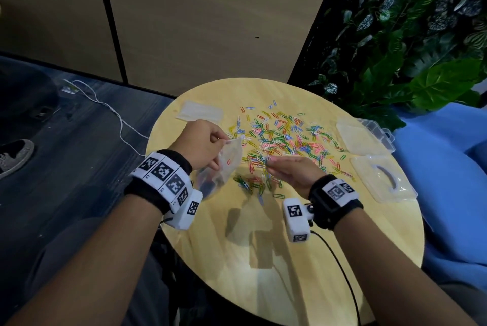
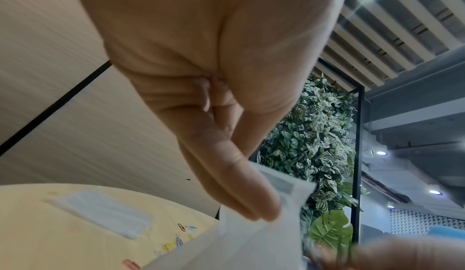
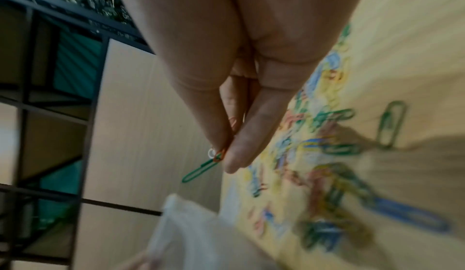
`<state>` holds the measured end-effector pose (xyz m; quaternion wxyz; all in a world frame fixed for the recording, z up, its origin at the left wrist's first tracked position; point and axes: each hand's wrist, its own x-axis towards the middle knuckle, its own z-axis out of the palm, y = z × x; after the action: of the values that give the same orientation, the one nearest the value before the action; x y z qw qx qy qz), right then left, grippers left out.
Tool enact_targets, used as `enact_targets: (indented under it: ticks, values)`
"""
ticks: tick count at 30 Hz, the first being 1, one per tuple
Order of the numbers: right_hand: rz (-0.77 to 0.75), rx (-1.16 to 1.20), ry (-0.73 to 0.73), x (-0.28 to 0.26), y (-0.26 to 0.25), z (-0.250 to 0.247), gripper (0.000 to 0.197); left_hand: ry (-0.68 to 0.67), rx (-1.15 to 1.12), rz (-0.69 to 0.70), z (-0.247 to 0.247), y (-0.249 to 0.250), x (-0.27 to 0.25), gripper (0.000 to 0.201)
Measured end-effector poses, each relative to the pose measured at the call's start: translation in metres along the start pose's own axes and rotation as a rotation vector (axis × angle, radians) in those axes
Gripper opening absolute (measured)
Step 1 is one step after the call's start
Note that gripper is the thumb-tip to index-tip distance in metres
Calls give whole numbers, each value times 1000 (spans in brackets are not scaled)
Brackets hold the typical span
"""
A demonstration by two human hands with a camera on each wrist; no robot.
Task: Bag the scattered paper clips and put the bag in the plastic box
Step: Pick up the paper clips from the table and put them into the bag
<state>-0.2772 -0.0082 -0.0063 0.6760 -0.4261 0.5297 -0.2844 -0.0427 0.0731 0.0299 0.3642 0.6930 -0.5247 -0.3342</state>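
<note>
Pinching a few paper clips, my right hand hovers just right of the bag whose mouth my left hand grips open over the worktop.

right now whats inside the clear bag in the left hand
Through the clear bag, held open by the left hand, one red paper clip shows near the top. Darker shapes lower down may be more clips; the wrist and glare hide them.
</note>
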Motion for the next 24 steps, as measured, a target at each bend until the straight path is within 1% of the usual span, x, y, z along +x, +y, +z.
enact_targets:
  ticks: [1,3,5,7,8,11,13,15,16,18,19,20,21,22,23,24]
  values:
    - [-16,65,-52,-7,-9,5,23,0,2,3,1,0,0,17]
    - [-53,117,-147,-15,-23,19,29,1,5,7,3,1,1,17]
    - [-65,68,-204,-21,-31,35,25,-5,-8,13,5,1,1,17]
    - [-63,-28,-223,-24,-33,51,20,-12,-21,13,5,1,1,17]
    - [-70,-81,-208,-24,-32,58,18,-17,-31,12,6,1,1,17]
    - [-90,-204,-69,-18,-28,76,11,-28,-81,7,7,1,0,17]
    - [-100,-295,-23,-12,-26,84,17,-31,-98,2,7,1,0,16]
    - [-177,-514,-15,-9,-24,89,24,-24,-109,3,6,1,0,14]
    - [-252,-658,-8,-11,-24,91,23,-19,-118,9,4,2,0,14]
    - [-448,-975,-1,-18,-28,95,12,-9,-136,27,0,1,0,13]
    - [-529,-1127,-27,-20,-30,98,14,0,-140,35,-3,0,-1,12]
    - [-575,-1238,-70,-22,-33,100,18,14,-142,41,-7,-2,-3,12]
    - [-596,-1267,-116,-22,-37,101,22,34,-146,46,-10,-4,-4,11]
    - [-600,-1187,-141,-21,-41,101,25,58,-153,49,-15,-7,-4,11]
    - [-583,-1007,-137,-19,-46,100,29,84,-161,47,-20,-9,-4,10]
    - [-557,-762,-107,-14,-51,97,31,114,-171,43,-25,-12,-5,10]
